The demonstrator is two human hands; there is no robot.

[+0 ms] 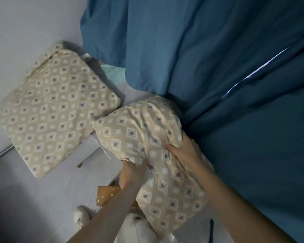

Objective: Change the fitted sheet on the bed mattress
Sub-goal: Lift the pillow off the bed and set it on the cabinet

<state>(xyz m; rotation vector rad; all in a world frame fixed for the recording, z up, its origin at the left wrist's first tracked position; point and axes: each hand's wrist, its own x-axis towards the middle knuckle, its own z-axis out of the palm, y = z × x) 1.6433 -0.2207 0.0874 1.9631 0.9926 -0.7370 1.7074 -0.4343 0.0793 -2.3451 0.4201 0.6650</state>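
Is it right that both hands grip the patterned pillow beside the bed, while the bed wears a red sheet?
Not quite: the sheet is blue, not red, as the head view shows. The rest holds: the left hand and right hand both grip the patterned pillow beside the bed.

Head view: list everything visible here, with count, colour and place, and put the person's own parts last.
Patterned pillow: 1, beige with diamond print, centre, gripped by both hands, at the bed's edge.
Second patterned pillow: 1, same beige print, left, lying flat on a white surface.
Blue sheet: 1, teal blue, creased, covering the bed across the top and right.
White strip: 1, showing through a gap in the blue fabric, right; what it is cannot be told.
Wooden piece: 1, brown, low centre, partly hidden.
Floor: pale grey, lower left.
Shoe: 1, white, bottom centre.
Left hand: grips the pillow's underside.
Right hand: grips the pillow's right side.
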